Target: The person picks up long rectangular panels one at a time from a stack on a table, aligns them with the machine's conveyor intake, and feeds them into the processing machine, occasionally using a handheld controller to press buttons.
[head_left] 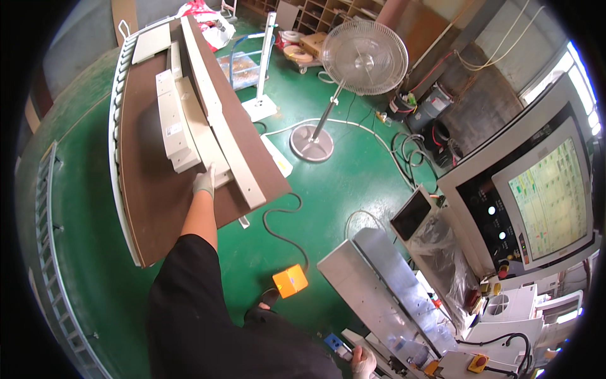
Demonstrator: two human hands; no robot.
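- green floor point(334, 189) spreads across a workshop, with wooden shelving point(315, 14) at the far wall and a tall pedestal fan point(365, 61) standing on its round base.
- on the left, a brown-topped table point(140, 126) runs away from the person, its outer edge lined with a pale rail.
- three long cream pieces lie lengthwise on it: a narrow strip point(214, 114) nearest the right side, a middle panel point(202, 129), and a shorter panel point(172, 120) with small holes on the left; a flat white panel point(151, 43) lies at the far end.
- the person's left hand point(204, 182), gloved, reaches out and touches the near end of the middle panel; whether its fingers close around that end or only rest there, one cannot tell.
- the right hand point(363, 362), also gloved, is at the lower edge, near the machine; its fingers look curled, but what they hold, if anything, cannot be told.
- just beyond it, two grey metal plates point(379, 294) slant side by side, and at the right a control panel has a lit screen point(548, 196).
- an orange box point(290, 281) with a dark cable sits on the floor by the person's shoe point(269, 297).
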